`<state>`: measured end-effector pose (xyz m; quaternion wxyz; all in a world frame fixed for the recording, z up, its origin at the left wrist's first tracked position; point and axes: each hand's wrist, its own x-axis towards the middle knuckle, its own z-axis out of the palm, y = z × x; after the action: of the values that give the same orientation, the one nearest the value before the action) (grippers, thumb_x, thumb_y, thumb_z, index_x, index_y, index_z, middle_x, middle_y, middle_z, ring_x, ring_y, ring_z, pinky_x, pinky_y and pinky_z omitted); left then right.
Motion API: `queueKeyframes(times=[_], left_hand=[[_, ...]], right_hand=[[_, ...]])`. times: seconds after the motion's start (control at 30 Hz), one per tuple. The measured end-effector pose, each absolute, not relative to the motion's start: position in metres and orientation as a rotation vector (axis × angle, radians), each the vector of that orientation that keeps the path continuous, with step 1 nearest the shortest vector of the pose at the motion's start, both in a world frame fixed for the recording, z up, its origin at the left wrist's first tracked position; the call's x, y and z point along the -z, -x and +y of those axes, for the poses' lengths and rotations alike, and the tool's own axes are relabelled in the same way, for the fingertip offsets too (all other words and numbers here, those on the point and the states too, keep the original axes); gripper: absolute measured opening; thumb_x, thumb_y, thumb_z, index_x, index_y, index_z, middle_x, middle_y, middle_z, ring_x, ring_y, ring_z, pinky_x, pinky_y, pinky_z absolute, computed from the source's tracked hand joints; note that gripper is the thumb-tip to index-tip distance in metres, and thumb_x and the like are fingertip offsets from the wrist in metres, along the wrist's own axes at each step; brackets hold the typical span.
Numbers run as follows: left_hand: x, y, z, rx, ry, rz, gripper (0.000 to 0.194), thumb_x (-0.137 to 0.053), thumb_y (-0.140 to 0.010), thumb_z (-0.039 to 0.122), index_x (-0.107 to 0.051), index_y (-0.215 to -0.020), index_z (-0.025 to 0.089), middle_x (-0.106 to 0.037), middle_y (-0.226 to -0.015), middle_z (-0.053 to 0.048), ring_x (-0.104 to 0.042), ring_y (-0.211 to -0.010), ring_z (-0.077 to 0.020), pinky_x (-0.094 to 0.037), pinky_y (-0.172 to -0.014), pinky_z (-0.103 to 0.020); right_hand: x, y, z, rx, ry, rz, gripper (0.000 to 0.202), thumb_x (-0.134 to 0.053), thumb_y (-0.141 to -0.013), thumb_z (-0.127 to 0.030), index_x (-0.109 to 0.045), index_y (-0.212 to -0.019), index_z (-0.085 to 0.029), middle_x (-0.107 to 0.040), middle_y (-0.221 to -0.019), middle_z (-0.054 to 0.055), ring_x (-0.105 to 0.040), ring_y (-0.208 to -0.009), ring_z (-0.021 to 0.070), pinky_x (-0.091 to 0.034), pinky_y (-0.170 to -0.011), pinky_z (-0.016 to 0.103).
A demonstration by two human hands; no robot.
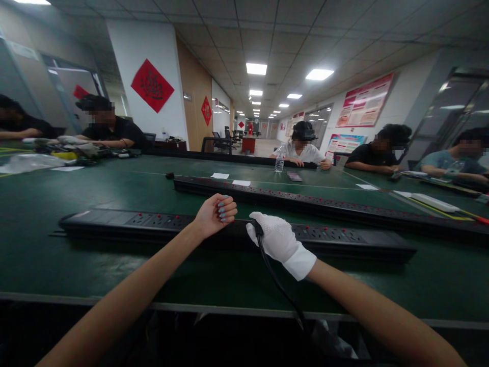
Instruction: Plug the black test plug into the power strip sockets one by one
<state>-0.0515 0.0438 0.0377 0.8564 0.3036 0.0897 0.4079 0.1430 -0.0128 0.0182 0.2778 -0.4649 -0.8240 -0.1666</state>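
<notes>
A long black power strip (340, 235) with several sockets and red switches lies across the green table before me. My right hand (277, 238), in a white dotted glove, grips a black plug (259, 229) over the strip's middle. From that plug a black cord (273, 272) runs down past the table's front edge. Whether the plug touches a socket is hidden by the glove. My bare left hand (217, 215) is curled into a loose fist above the same strip, left of the glove, with nothing visible in it.
Behind lies a second long power strip (305, 201), slanting to the right. Farther back stand a water bottle (279, 162) and paper slips (241, 183). Several people sit around the table. Plastic wrap and a pile of items (72, 148) lie at the left.
</notes>
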Motion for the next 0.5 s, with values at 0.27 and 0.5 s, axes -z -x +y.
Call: queueKeyframes(times=[0.27, 0.5], left_hand=[[-0.0396, 0.0503, 0.042, -0.868, -0.625, 0.224, 0.031, -0.043, -0.075, 0.011, -0.021, -0.054, 0.02, -0.023, -0.047, 0.005, -0.031, -0.038, -0.0084, -0.023, -0.032, -0.021], [-0.0381, 0.0513, 0.0432, -0.858, -0.635, 0.192, 0.031, -0.043, -0.075, 0.012, -0.021, -0.054, 0.019, -0.023, -0.047, 0.004, -0.03, -0.038, -0.0083, -0.023, -0.033, -0.021]], right_hand=[[-0.0207, -0.1417, -0.0125, 0.516, 1.355, -2.219, 0.035, -0.038, -0.087, -0.048, -0.057, -0.087, -0.019, -0.062, -0.072, 0.004, -0.057, -0.066, 0.0144, -0.031, -0.057, 0.023], [-0.0208, -0.1418, -0.0123, 0.461, 1.328, -2.221, 0.034, -0.035, -0.09, -0.045, -0.057, -0.087, -0.019, -0.061, -0.073, 0.004, -0.056, -0.066, 0.0127, -0.032, -0.059, 0.022]])
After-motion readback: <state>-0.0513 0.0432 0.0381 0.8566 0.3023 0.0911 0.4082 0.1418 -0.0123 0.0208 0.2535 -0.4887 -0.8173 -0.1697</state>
